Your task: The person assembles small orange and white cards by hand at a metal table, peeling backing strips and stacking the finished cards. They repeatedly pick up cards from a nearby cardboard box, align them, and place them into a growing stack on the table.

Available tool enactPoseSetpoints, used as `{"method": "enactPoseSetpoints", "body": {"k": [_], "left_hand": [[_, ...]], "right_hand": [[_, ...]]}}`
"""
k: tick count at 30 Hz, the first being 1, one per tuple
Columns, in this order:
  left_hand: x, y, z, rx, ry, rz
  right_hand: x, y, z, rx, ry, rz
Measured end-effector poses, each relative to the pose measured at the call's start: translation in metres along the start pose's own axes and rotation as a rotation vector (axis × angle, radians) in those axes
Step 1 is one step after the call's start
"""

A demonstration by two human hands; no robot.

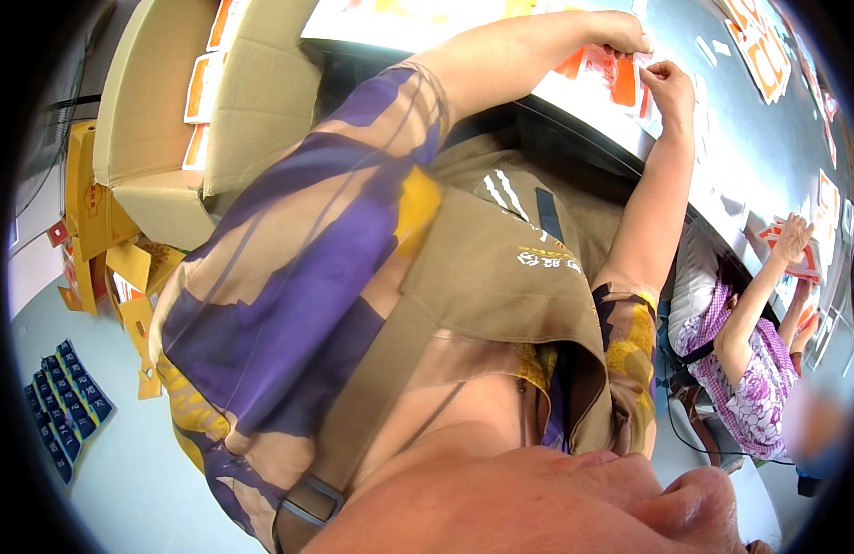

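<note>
Orange packet at the fingertips of both hands

Head view: the orange packet (624, 85) lies at the near edge of the table (718, 171), just below the left hand (628, 33) and just left of the right hand (672, 92). It probably sits there because both hands meet easily at that edge. The left hand's fingers are curled inward; whether they grip the packet, I cannot tell. The right hand's thumb and forefinger are drawn together at the packet's right side, likely for fine control, though I cannot tell whether they clamp it.

To the right of the left hand, beyond the right one, orange-and-white cards (764, 57) overlap in a pile, perhaps to stay within reach while leaving the near edge free.

Well apart to the left of the left hand, a cardboard box (148, 88) holds a row of orange-and-white packs (204, 88); its raised flaps leave them exposed, presumably for easy access.

Farther right of the right hand, a co-worker's hand (794, 240) is on another orange-and-white piece (804, 270), apparently steadying it over the table.
</note>
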State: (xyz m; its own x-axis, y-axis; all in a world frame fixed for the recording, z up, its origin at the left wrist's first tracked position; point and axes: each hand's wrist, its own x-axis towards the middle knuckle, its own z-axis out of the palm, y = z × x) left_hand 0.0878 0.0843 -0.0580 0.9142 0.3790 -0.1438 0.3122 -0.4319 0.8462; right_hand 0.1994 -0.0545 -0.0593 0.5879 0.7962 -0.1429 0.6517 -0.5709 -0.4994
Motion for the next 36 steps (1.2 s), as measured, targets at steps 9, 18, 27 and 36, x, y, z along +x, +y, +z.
{"method": "enactPoseSetpoints", "body": {"k": [9,18,27,36], "left_hand": [[0.001,-0.004,-0.006,-0.111,-0.161,0.004],[0.015,-0.016,-0.013,-0.209,-0.185,0.098],[0.001,0.002,-0.012,0.311,0.217,0.710],[0.027,-0.063,-0.006,0.895,0.395,0.226]], "right_hand": [[0.001,-0.021,0.011,-0.221,0.024,0.101],[0.010,-0.011,0.038,-0.085,0.177,-0.055],[-0.006,-0.018,0.020,0.611,-0.304,-0.044],[-0.023,-0.020,-0.011,0.626,-0.412,-0.022]]}}
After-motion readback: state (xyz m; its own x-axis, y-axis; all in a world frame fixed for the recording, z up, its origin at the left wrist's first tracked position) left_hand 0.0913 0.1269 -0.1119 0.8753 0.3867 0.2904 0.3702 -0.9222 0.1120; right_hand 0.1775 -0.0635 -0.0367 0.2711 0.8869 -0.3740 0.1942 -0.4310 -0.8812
